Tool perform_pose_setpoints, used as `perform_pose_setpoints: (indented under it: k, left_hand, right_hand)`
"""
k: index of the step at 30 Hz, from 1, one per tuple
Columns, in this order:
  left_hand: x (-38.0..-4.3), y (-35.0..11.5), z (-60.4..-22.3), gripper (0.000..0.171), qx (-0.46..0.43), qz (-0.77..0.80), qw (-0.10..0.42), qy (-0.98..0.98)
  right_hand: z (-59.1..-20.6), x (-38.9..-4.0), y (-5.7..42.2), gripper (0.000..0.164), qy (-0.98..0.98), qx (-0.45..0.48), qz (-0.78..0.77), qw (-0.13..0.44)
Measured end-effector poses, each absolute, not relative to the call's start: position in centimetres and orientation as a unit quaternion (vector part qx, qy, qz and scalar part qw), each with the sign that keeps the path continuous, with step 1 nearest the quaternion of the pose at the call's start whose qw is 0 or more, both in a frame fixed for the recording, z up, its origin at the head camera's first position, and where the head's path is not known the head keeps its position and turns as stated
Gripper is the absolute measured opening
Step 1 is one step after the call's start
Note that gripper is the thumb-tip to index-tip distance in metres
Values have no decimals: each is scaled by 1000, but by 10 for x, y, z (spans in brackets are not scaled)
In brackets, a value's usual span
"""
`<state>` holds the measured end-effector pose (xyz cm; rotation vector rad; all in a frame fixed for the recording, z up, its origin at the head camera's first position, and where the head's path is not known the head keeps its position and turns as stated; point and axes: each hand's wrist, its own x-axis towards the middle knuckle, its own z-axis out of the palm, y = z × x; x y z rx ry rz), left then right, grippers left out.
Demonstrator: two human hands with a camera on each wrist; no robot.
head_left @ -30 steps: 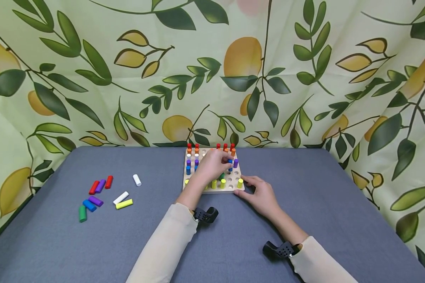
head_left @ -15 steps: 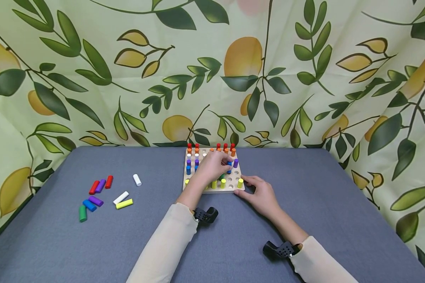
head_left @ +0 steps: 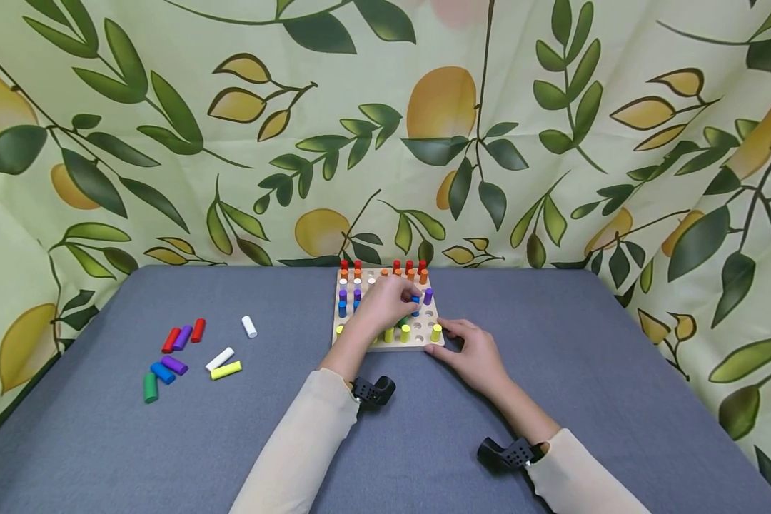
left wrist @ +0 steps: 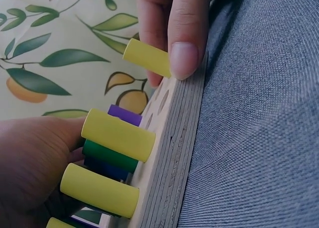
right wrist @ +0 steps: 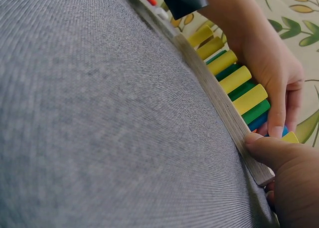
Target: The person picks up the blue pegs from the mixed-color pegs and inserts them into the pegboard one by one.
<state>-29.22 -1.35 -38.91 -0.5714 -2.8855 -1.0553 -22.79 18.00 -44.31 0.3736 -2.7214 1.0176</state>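
A wooden pegboard (head_left: 385, 348) lies on the table, with rows of colored pegs upright in its holes. My left hand (head_left: 385, 300) reaches over the board and pinches a blue peg (head_left: 415, 308) between thumb and fingers, at a hole toward the right side. Its palm hides part of the middle rows. At the front right corner my right hand (head_left: 472, 353) grips the board's edge, thumb at the front, fingers along the side. In the left wrist view the right thumb (left wrist: 184, 53) presses by a yellow peg (left wrist: 147, 57). Green pegs (right wrist: 256, 111) stand behind the yellow row in the right wrist view.
Loose pegs lie on the left of the grey cloth-covered table (head_left: 231, 442): red (head_left: 198, 330), purple (head_left: 174, 365), blue (head_left: 163, 373), green (head_left: 150, 387), white (head_left: 248, 327) and yellow (head_left: 225, 370). A leaf-and-fruit patterned curtain (head_left: 373, 86) hangs behind the table.
The blue peg in my left fingers has come slightly lower toward the board and a little to the left. My right hand keeps its place at the corner.
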Motion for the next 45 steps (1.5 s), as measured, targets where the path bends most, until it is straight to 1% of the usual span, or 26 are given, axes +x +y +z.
perform_pose_setpoints:
  k: [16,27,32,40,45]
  left_hand:
    - [-288,-11,-384,22,-187,-291,-8,-938]
    - [-285,-13,-381,26,-171,-311,-29,-935]
    - [-282,-17,-381,27,-172,-308,-23,-935]
    - [-270,-27,-372,23,-172,-302,1,-937]
    - [-261,-37,-366,24,-171,-302,8,-938]
  right_hand:
    - [-442,-227,179,57,-925,129,340,106]
    - [-442,-228,180,57,-924,133,344,104]
    - [-442,-228,181,58,-925,136,338,107]
    - [-439,-228,183,59,-928,131,334,100]
    - [-442,-229,182,59,-924,139,341,102]
